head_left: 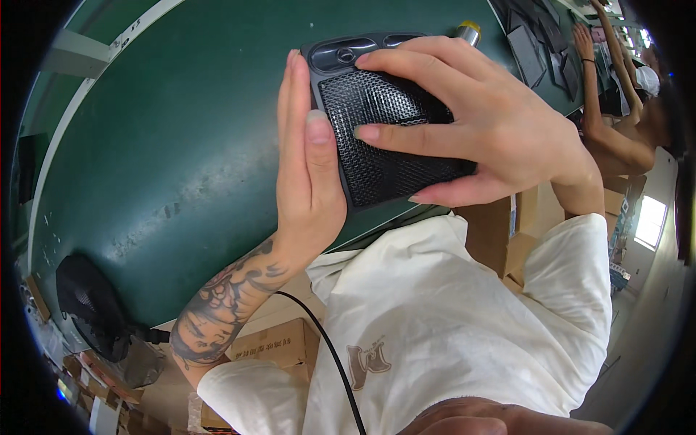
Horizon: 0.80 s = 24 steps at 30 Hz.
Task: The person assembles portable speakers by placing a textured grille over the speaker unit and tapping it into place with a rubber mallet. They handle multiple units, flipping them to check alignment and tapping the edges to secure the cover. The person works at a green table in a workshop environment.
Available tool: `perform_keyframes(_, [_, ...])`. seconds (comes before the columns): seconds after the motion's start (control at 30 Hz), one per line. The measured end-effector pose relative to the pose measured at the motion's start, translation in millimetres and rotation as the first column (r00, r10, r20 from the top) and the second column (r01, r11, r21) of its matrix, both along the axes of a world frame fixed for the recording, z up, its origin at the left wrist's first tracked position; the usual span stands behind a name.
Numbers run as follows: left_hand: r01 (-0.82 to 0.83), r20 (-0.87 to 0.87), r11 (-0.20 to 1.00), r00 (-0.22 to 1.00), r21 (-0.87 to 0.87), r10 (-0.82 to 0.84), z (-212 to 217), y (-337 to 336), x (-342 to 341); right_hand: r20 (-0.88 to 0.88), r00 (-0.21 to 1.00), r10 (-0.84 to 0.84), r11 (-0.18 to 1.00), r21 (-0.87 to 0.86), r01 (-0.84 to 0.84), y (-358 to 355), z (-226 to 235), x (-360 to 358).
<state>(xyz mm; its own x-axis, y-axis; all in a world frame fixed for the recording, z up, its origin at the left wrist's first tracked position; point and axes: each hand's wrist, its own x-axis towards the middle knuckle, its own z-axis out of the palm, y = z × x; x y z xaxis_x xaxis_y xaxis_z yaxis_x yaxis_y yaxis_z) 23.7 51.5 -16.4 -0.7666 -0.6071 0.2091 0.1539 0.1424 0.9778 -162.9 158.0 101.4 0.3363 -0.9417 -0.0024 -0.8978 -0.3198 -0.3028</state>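
Note:
A black panel with a shiny mesh front (362,159) and glossy dark oval recesses along its far end lies on the green table. My left hand (308,159) rests on edge along the panel's left side, its fingers straight and its thumb against the border. Spread over the right part of the mesh is my right hand (493,123), with fingertips touching the mesh and the far rim. That hand covers much of the panel's right side. Neither hand is wrapped round the panel.
Beyond my right hand stands a small metal cylinder with a yellow top (469,32). Dark flat pieces (533,51) are piled at the far right, near a co-worker's arm (591,94). A black mesh bag (90,304) hangs at the table's left edge. A cardboard box (279,344) sits below.

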Motion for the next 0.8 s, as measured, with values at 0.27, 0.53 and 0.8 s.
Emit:
perform_keyframes(0.27, [-0.003, 0.008, 0.997, 1.0, 0.077, 0.003, 2, 2, 0, -0.058, 0.998, -0.027, 0.999, 0.026, 0.028, 6, -2, 5])
perform_keyframes(0.53, [0.082, 0.024, 0.958, 0.995, 0.276, -0.092, 25, 3, 0, -0.109, 0.994, 0.015, 0.999, 0.045, -0.01, 6, 3, 5])
perform_keyframes(0.8, [0.054, -0.069, 0.95, 0.997, 0.309, -0.034, 12, 7, -2, -0.007, 0.998, -0.058, 0.998, -0.028, 0.058, 7, -7, 9])
